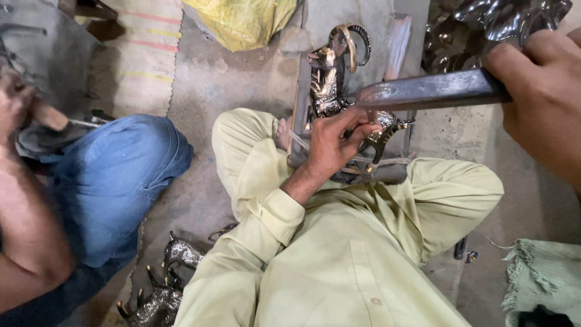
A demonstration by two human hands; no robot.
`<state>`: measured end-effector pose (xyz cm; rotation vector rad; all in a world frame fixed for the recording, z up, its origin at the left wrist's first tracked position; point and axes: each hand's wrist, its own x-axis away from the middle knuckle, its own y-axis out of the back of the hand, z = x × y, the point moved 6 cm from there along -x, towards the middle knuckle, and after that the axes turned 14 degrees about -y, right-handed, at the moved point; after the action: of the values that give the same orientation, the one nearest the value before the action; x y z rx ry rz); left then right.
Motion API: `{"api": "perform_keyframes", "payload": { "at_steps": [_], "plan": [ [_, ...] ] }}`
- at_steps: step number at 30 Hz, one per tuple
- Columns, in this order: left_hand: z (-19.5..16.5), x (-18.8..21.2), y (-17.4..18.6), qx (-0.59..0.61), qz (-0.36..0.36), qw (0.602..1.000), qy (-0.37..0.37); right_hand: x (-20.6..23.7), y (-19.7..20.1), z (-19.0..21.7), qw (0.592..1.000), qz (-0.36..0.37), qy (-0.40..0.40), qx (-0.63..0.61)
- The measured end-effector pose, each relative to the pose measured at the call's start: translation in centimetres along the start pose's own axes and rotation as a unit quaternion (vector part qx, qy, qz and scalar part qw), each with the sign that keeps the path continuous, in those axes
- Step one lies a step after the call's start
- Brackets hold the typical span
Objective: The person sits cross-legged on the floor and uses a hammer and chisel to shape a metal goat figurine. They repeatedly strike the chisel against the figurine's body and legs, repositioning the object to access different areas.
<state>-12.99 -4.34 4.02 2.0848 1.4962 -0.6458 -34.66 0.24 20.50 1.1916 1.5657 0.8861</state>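
I sit cross-legged in pale green clothes. A shiny metal goat figurine [328, 79] with curled horns lies on a grey block [387, 172] between my knees, with a cord across it. My left hand [336, 144] rests on the figurine's lower part, its fingers pinched around a small thin punch [370, 116] held against the metal. My right hand [541, 91] is raised at the upper right and grips a dark, flat metal bar [433, 91], whose end hangs just above the left hand's fingers.
A co-worker in blue jeans [115, 181] sits at the left, a hand [15, 106] gripping a wooden-handled tool [57, 118]. Another metal figurine [163, 284] lies on the floor by my left knee. Yellow bag [242, 21], striped mat [142, 54], dark shiny castings [484, 27], green cloth [541, 272].
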Motion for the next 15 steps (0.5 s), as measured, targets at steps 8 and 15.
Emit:
{"api": "perform_keyframes", "payload": {
  "at_steps": [8, 15],
  "plan": [
    [-0.93, 0.11, 0.40, -0.005, 0.014, 0.998, -0.058, 0.05, 1.03, 0.31, 0.998, -0.006, -0.009, -0.060],
    [-0.89, 0.23, 0.30, 0.021, 0.012, 0.997, -0.075, 0.40, 0.87, -0.24, 0.984, 0.026, -0.039, -0.174]
  ]
}}
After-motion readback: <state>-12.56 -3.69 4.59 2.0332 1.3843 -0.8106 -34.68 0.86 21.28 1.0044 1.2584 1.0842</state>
